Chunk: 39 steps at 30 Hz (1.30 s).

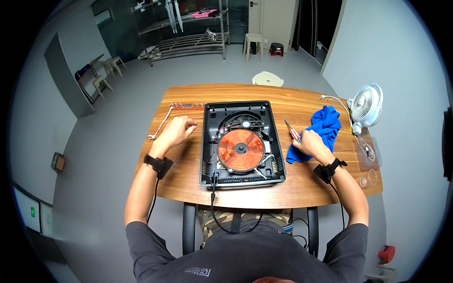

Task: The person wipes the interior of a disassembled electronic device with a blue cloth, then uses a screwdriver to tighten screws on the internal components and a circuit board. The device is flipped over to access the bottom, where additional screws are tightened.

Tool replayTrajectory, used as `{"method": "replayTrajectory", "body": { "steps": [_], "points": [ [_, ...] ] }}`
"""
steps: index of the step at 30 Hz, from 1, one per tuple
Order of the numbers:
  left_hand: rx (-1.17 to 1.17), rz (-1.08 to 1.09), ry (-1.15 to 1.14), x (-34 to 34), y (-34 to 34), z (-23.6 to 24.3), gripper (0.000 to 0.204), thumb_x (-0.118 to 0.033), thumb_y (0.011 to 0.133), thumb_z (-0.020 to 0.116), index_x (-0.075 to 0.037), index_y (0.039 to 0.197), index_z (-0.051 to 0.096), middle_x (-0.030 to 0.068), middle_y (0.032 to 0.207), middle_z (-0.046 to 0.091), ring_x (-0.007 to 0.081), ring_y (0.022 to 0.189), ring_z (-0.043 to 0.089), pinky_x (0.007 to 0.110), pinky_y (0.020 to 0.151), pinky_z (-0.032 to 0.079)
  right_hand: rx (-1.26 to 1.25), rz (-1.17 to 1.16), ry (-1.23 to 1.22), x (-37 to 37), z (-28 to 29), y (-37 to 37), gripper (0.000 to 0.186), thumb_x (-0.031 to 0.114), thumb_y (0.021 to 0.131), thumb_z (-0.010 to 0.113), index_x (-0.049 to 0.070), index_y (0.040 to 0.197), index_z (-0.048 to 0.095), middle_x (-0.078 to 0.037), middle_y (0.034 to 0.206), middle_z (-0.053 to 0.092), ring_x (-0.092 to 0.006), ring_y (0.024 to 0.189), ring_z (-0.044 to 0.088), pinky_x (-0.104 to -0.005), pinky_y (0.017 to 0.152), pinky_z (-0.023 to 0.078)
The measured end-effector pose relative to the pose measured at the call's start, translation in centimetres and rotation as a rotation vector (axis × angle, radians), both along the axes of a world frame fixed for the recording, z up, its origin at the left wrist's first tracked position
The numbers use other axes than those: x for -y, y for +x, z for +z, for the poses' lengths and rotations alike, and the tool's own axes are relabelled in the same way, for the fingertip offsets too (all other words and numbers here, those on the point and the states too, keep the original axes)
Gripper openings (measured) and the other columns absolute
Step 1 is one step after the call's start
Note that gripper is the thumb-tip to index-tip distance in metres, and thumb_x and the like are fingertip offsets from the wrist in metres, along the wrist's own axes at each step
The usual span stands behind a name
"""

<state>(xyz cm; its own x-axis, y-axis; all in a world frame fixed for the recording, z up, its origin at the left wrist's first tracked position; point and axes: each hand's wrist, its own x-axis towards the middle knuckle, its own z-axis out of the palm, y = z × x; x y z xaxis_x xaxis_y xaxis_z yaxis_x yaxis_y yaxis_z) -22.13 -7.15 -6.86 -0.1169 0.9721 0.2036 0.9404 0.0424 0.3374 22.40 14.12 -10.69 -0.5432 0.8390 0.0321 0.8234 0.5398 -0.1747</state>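
An opened induction cooker (278,162) lies in its black housing at the middle of the table. Its round copper coil (231,158) is exposed, with a black cooling fan (233,121) beyond it. To the right, my right hand (312,144) is closed round the red and clear handle of a screwdriver (293,132), whose shaft points away and to the left. That hand rests at the edge of a crumpled blue cloth (325,121). My left hand (177,130) is beside the housing's left edge, holding nothing, its fingers bent and somewhat apart.
A narrow circuit board strip (188,106) with a white cable (163,123) lies at the far left. At the right stand a small white fan (367,106) and a clear tray (375,162). A black power cord (213,200) hangs over the near edge. Beyond the table is a stool (267,79).
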Motion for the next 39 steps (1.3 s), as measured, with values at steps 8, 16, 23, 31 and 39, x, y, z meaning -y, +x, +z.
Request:
{"method": "replayTrajectory", "body": {
  "steps": [8,16,23,31,39],
  "points": [
    [0.017,0.186,-0.049,1.3,-5.3,-0.4,0.025,-0.015,0.093,0.068,-0.001,0.113,0.077,0.0204,0.105,0.077,0.0328,0.098,0.076,0.041,0.091,0.059,0.032,-0.003,-0.006,-0.1,-2.9,0.4,0.051,0.042,0.090,0.068,-0.008,0.096,0.066,-0.034,0.090,0.071,-0.0498,0.085,0.071,-0.0557,0.077,0.059],
    [-0.177,0.174,-0.049,-5.3,-11.1,-1.0,0.030,-0.009,0.088,0.069,-0.003,0.117,0.074,0.0188,0.121,0.071,0.0358,0.111,0.069,0.044,0.097,0.056,0.038,-0.015,-0.075,0.0,-2.2,1.1,0.057,0.051,0.092,0.070,-0.006,0.098,0.067,-0.035,0.087,0.070,-0.0512,0.085,0.070,-0.0563,0.075,0.057],
    [-0.196,0.116,-0.178,-11.3,-12.6,-4.2,0.049,-0.006,0.083,0.078,-0.007,0.131,0.067,0.0127,0.133,0.064,0.0361,0.123,0.062,0.045,0.104,0.053,0.012,0.011,-0.098,0.1,-0.5,1.6,0.055,0.051,0.092,0.074,-0.004,0.090,0.064,-0.029,0.079,0.071,-0.0476,0.079,0.071,-0.0515,0.070,0.057],
    [-0.307,0.037,-0.222,-14.0,-11.8,-5.6,0.027,-0.002,0.087,0.066,-0.007,0.113,0.069,0.0149,0.119,0.070,0.0371,0.116,0.066,0.047,0.098,0.053,0.027,-0.019,-0.029,0.8,1.8,0.4,0.049,0.042,0.092,0.076,-0.006,0.089,0.065,-0.030,0.081,0.070,-0.0476,0.078,0.070,-0.0513,0.069,0.057],
    [-0.428,0.006,-0.217,-15.1,-12.5,-7.5,0.020,-0.001,0.088,0.064,-0.006,0.106,0.072,0.0152,0.117,0.071,0.0349,0.116,0.067,0.049,0.105,0.048,-0.015,-0.017,-0.024,0.4,3.8,-1.9,0.046,0.039,0.093,0.076,-0.007,0.088,0.069,-0.031,0.078,0.069,-0.0477,0.077,0.070,-0.0513,0.068,0.057]
  ]
}}
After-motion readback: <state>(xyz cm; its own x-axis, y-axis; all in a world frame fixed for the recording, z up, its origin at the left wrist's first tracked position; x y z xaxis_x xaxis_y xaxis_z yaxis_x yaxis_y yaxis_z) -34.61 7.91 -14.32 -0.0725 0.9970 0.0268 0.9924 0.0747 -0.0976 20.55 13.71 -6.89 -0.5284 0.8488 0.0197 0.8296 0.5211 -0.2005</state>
